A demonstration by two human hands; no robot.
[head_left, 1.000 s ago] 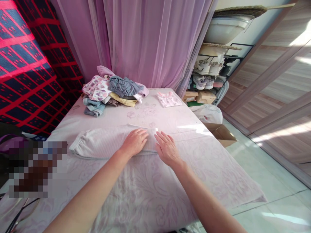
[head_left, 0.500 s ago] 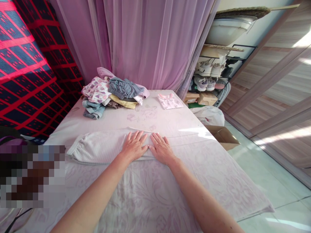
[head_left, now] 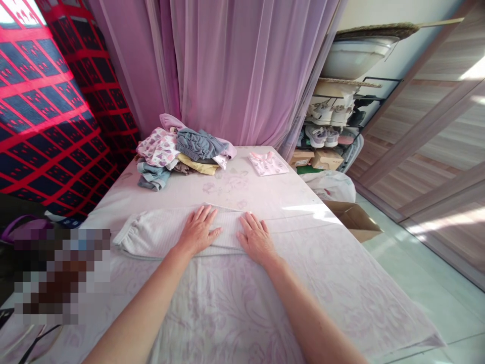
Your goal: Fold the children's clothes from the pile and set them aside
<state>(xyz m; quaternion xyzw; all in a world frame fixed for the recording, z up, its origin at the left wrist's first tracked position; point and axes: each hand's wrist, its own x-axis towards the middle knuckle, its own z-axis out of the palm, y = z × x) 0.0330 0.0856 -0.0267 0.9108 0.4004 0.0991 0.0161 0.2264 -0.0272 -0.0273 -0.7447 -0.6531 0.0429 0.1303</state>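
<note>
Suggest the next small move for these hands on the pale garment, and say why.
Probably the right hand should lift the right end of the pale grey ribbed trousers and fold it toward the elastic cuff: they lie flat and long on the bed, with the left hand resting on them.

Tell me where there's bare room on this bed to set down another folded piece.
Bare sheet runs between the folded sweatpants and the clothes pile, and nearer you below the left hand and right hand. The far left corner is crowded.

Bright sunlight, warped wide-angle edges
</note>
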